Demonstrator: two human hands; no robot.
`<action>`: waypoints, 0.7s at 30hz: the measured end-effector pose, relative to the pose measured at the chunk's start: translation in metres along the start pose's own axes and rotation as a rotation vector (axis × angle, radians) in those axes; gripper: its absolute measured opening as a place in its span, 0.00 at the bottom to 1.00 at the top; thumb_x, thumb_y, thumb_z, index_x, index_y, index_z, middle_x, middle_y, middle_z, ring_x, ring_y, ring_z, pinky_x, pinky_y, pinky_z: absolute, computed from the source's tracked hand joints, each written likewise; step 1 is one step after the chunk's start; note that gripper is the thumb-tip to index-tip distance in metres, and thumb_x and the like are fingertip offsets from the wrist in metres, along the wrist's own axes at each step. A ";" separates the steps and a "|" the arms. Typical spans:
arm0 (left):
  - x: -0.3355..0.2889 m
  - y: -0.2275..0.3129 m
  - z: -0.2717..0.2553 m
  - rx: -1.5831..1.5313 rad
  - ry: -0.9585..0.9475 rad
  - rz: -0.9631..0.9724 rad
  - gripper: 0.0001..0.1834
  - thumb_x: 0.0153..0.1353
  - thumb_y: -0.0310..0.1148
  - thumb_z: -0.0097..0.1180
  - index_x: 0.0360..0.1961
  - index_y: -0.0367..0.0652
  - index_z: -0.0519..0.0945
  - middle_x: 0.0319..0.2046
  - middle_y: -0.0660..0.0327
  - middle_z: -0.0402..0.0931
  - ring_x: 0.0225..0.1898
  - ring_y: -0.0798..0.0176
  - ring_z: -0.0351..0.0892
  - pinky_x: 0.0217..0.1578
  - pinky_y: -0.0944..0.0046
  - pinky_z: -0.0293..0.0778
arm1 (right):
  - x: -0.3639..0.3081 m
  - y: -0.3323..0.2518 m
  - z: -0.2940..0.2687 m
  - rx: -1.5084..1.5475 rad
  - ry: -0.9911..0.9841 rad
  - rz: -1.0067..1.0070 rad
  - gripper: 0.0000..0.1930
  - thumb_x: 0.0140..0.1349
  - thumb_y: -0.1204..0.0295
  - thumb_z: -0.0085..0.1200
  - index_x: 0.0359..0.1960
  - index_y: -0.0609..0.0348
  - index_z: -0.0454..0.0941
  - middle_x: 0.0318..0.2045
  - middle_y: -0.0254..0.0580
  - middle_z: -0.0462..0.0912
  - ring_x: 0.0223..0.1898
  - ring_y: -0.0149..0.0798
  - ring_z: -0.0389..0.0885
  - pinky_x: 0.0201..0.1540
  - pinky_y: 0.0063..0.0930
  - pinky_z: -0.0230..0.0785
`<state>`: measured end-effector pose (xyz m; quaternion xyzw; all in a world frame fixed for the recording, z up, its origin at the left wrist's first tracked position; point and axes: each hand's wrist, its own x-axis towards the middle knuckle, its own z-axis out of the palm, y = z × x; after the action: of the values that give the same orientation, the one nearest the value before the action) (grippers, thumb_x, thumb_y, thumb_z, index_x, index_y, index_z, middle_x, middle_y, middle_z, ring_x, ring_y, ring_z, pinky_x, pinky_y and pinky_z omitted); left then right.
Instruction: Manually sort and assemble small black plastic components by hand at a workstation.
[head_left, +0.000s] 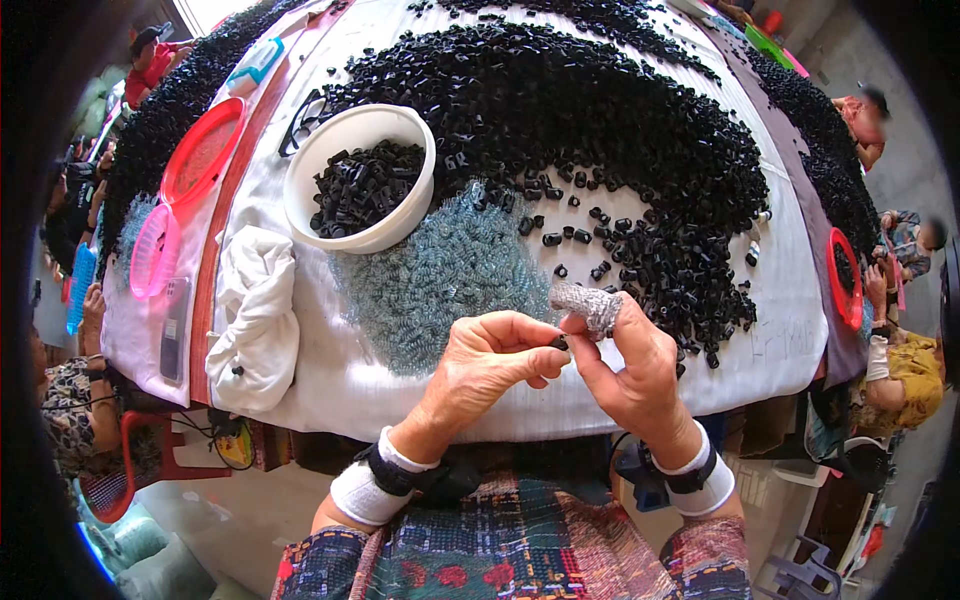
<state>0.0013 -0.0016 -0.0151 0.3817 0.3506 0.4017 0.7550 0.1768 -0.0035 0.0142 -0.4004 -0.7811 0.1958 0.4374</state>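
Observation:
Above the table's near edge, my left hand [485, 362] and my right hand [635, 368] meet with fingers pinched together. A small black plastic part [559, 342] shows at my left fingertips, touching the right ones. Whatever else the right fingers grip is hidden. A grey knitted cover [588, 307] wraps a finger of my right hand. Just beyond the left hand spreads a heap of small bluish metal springs [430, 290]. Loose black plastic parts [690, 270] lie beyond the right hand and rise into a large heap farther back.
A white bowl [300, 205] of black parts stands left of the springs. Nearer me lies a crumpled white cloth [250, 350]. Red [172, 180] and pink baskets [150, 262] sit farther left. People work at neighbouring tables, including one in yellow [915, 375] at right.

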 end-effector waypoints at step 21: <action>-0.001 -0.003 -0.012 -0.089 0.057 0.055 0.13 0.53 0.27 0.65 0.39 0.35 0.80 0.31 0.59 0.81 0.32 0.70 0.80 0.31 0.71 0.78 | 0.000 0.001 0.009 0.093 0.043 0.161 0.18 0.51 0.86 0.57 0.46 0.65 0.76 0.35 0.43 0.82 0.34 0.34 0.83 0.33 0.22 0.74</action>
<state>-0.0081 0.0001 -0.0232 0.3457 0.3431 0.4481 0.7497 0.1700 -0.0028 0.0089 -0.4454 -0.7266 0.2580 0.4551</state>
